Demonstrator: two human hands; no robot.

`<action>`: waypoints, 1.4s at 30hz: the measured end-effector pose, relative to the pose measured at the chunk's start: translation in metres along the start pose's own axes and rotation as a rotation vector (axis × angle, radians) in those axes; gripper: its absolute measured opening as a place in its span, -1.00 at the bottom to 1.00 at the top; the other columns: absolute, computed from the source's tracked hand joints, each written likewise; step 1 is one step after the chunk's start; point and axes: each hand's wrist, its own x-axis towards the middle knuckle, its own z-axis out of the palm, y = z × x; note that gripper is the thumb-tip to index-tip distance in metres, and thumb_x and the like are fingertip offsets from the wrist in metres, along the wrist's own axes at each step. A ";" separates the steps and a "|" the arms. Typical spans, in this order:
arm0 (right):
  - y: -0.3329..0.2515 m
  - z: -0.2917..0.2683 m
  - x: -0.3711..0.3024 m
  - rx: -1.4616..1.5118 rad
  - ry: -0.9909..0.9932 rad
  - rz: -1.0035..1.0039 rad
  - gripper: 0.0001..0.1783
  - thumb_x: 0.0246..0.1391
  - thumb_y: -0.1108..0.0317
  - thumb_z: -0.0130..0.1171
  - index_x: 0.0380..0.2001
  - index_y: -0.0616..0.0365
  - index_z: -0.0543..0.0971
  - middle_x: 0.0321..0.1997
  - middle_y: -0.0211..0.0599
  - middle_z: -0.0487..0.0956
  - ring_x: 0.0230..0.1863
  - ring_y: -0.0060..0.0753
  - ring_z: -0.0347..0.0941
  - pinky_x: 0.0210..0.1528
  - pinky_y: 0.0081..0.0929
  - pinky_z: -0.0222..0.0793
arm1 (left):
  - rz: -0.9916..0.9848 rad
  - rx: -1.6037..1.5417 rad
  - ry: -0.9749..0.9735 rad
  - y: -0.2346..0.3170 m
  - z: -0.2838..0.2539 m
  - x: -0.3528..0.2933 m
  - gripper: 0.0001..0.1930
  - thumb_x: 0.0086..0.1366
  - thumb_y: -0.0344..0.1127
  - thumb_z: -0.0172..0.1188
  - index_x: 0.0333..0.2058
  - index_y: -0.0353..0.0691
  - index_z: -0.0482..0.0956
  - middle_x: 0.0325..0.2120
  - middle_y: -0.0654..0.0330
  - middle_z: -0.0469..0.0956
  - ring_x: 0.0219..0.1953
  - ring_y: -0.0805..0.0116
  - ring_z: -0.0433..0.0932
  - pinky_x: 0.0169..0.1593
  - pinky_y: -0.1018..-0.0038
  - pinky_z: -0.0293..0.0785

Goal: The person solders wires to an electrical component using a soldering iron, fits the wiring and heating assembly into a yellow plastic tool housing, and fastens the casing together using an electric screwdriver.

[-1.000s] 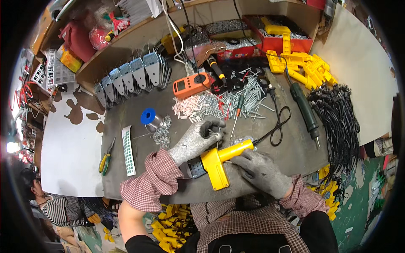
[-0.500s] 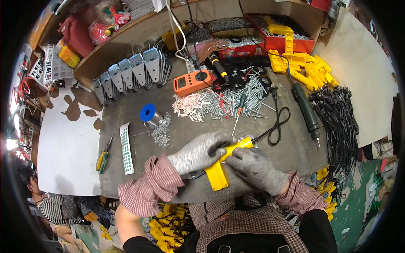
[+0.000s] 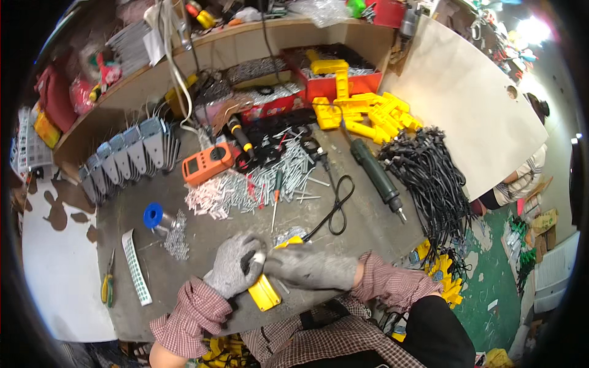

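A yellow plastic housing (image 3: 265, 294) with a boxy lower end lies between my gloved hands near the bench's front edge. My left hand (image 3: 234, 267) is closed around its left side, thumb and fingers drawn together. Across its handle lies my right hand (image 3: 310, 267), fingers curled in and meeting the left fingertips. Something small and pale shows at the left fingertips; I cannot tell what it is. A black cord (image 3: 337, 211) runs out from the housing's far end. Just beyond the hands lies a screwdriver (image 3: 277, 193) with its tip toward me.
A heap of screws (image 3: 276, 175) and pale sleeves (image 3: 211, 196) covers the middle. At the right are a dark electric screwdriver (image 3: 375, 175), bundled black cables (image 3: 429, 184) and yellow housings (image 3: 383, 116). Leftward are a solder spool (image 3: 154, 216), a sticker strip (image 3: 136, 267) and pliers (image 3: 108, 282).
The view has swung to the right, so bench items sit farther left. My right hand has turned flatter across the handle, and my left fingers have come together at its fingertips.
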 end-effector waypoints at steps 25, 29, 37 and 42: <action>-0.010 0.005 -0.022 -0.034 0.029 0.250 -0.60 0.07 0.49 0.06 0.02 0.21 0.45 -0.08 -0.04 0.52 0.00 -0.07 0.50 0.02 -0.28 0.45 | -0.204 -0.011 -0.035 -0.004 0.006 -0.005 -0.66 0.24 -0.19 0.16 -0.12 -0.34 0.56 -0.05 -0.15 0.53 0.02 -0.15 0.49 0.12 0.11 0.41; -0.002 -0.002 -0.009 -0.104 -0.085 0.158 -0.71 0.15 0.42 -0.04 -0.06 0.23 0.46 -0.13 -0.11 0.51 -0.03 -0.15 0.52 0.00 -0.31 0.45 | -0.153 0.007 0.011 -0.003 0.015 0.000 -0.68 0.25 -0.22 0.15 -0.13 -0.35 0.56 -0.05 -0.15 0.53 0.01 -0.16 0.50 0.11 0.12 0.42; 0.025 -0.038 -0.038 -0.118 0.732 0.549 -0.70 0.11 0.48 0.15 -0.05 0.15 0.49 -0.27 -0.07 0.51 -0.25 -0.08 0.51 -0.16 -0.29 0.47 | -0.262 0.064 -0.025 0.021 -0.009 -0.009 -0.58 0.27 -0.13 0.13 -0.01 -0.29 0.54 -0.16 -0.09 0.55 -0.09 -0.07 0.55 -0.05 0.10 0.49; 0.122 -0.097 -0.141 -0.655 0.559 1.032 -0.29 0.03 0.24 0.32 0.24 0.11 0.31 -0.06 0.03 0.46 0.01 0.12 0.39 0.06 -0.06 0.36 | -0.231 0.246 -0.143 0.043 0.000 0.001 -0.50 0.11 -0.11 0.17 0.01 -0.22 0.55 -0.28 0.01 0.49 -0.21 0.01 0.51 -0.13 0.16 0.48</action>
